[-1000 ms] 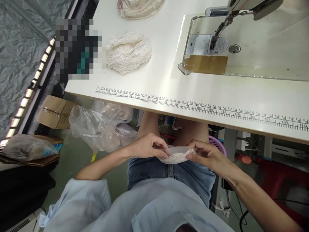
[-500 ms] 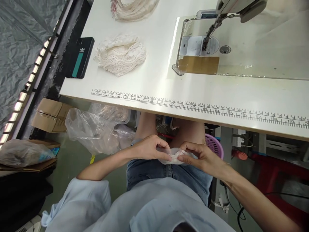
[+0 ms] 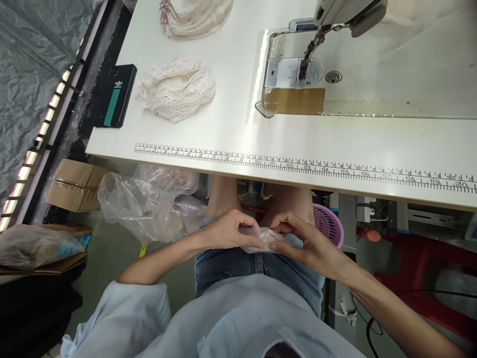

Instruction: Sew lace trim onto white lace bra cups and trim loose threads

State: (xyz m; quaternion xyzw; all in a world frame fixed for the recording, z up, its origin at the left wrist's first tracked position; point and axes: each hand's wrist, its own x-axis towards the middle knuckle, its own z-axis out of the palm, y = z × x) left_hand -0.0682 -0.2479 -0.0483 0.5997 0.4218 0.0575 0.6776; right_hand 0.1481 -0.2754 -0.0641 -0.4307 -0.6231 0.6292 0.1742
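Note:
A small piece of white sheer fabric with a lace trim (image 3: 267, 237) is held over my lap, in front of the table edge. My left hand (image 3: 238, 229) pinches its left side between thumb and fingers. On the right side, my right hand (image 3: 294, 236) grips the lace edge, its thumb below and its index finger above. Part of the fabric is hidden behind my fingers. On the table lie a bundle of cream eyelet lace (image 3: 177, 92) and, farther back, a looped bundle of pale trim (image 3: 197, 17) with reddish ends.
A sewing machine (image 3: 311, 54) stands on the white table (image 3: 223, 132), which has a printed ruler (image 3: 298, 165) along its front. A black phone (image 3: 117, 97) lies at the left corner. Below are a plastic bag (image 3: 141, 209), a cardboard box (image 3: 76, 185), a purple basket (image 3: 330, 226) and a red stool (image 3: 410, 278).
The view has shifted slightly, so the table and machine appear farther left. My fingers have moved a little on the fabric, and the lace between them lies flatter.

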